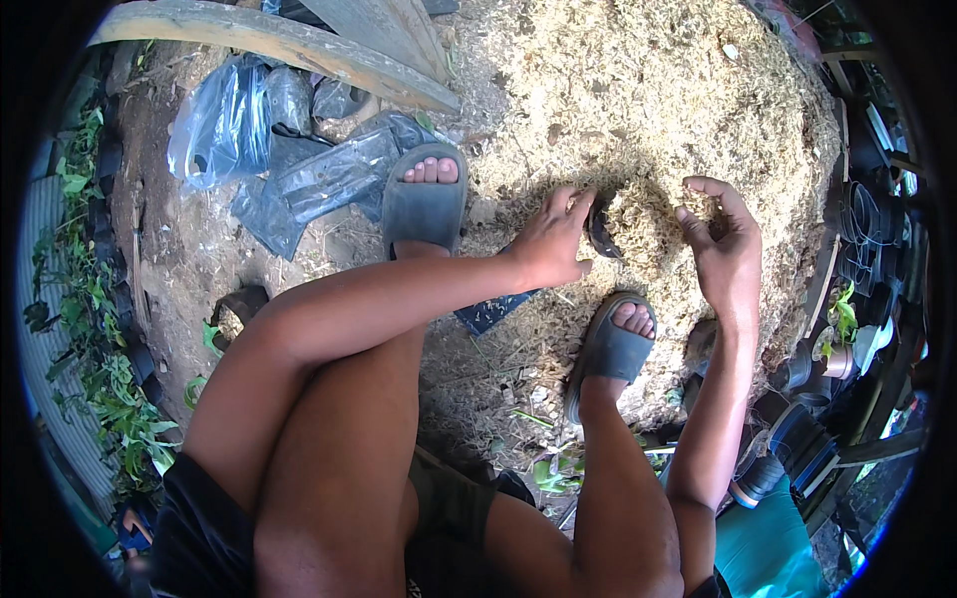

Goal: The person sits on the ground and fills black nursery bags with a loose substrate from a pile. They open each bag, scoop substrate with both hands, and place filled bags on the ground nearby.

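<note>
Between my hands a small mound of pale wood shavings (pixel 643 214) rises, with a dark curved rim (pixel 601 227) along its left side. That rim looks like part of a black pot or plastic bag; the shavings hide the rest. My left hand (pixel 554 241) is just left of the rim, fingers and thumb apart. Whether its fingertips touch the rim, I cannot tell. On the mound's right, my right hand (pixel 728 254) is held with thumb and forefinger curved apart, nothing visible between them. Below my left hand lies a flat black plastic piece (pixel 492 311).
A wide heap of shavings (pixel 648 80) spreads ahead. Crumpled black plastic bags (pixel 334 174) and a clear bag (pixel 224 125) lie left, below a curved wooden plank (pixel 269 40). My sandalled feet stand either side. Stacked black pots (pixel 802 439) are at right, leafy plants (pixel 95 374) at left.
</note>
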A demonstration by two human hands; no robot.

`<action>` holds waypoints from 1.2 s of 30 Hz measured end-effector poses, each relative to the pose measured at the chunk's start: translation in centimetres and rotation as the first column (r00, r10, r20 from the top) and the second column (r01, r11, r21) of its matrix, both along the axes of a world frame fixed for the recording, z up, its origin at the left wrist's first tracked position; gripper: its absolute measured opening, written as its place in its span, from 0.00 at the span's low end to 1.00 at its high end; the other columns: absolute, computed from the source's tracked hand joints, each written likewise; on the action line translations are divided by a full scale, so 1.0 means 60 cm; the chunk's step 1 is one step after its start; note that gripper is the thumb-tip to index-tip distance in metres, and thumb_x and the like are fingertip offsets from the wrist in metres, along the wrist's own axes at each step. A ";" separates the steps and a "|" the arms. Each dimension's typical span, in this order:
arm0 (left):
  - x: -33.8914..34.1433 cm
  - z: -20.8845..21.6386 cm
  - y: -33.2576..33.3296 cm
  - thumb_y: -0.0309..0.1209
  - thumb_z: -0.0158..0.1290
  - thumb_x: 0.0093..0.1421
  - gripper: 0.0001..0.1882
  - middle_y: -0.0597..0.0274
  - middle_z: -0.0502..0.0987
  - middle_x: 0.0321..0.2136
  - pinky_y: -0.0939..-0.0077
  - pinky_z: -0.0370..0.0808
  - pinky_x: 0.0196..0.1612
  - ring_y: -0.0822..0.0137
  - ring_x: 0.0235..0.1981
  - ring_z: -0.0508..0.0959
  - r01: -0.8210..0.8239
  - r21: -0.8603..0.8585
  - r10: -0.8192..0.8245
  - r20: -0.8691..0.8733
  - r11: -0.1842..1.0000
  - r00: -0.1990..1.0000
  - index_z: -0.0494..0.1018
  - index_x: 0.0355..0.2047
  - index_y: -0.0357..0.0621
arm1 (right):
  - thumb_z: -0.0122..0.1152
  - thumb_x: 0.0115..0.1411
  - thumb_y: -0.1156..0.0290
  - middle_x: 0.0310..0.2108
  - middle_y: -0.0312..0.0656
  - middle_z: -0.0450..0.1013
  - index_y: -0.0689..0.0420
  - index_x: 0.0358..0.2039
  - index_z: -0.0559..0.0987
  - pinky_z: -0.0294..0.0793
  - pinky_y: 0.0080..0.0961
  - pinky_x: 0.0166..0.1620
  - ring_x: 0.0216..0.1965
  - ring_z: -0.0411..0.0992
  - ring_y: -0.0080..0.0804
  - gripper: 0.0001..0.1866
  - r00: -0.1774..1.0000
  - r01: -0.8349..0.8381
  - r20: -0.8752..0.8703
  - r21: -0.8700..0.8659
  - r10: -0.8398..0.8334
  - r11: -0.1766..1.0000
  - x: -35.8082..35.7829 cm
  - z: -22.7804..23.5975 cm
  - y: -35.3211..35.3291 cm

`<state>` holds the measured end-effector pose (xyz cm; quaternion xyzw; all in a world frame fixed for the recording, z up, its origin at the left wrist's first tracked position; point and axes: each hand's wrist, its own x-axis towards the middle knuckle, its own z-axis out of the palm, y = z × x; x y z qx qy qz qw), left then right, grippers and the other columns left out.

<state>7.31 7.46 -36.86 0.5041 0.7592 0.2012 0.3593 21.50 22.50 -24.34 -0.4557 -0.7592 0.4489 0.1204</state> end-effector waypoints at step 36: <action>0.027 -0.052 0.004 0.40 0.70 0.55 0.57 0.33 0.58 0.66 0.53 0.69 0.65 0.44 0.65 0.67 0.034 0.018 -0.038 0.222 0.999 0.974 0.45 0.70 0.26 | 0.31 0.68 0.26 0.79 0.49 0.39 0.58 0.77 0.44 0.33 0.46 0.76 0.79 0.35 0.42 0.53 0.672 0.181 -0.373 -0.755 -0.640 0.631 0.064 -0.168 -0.085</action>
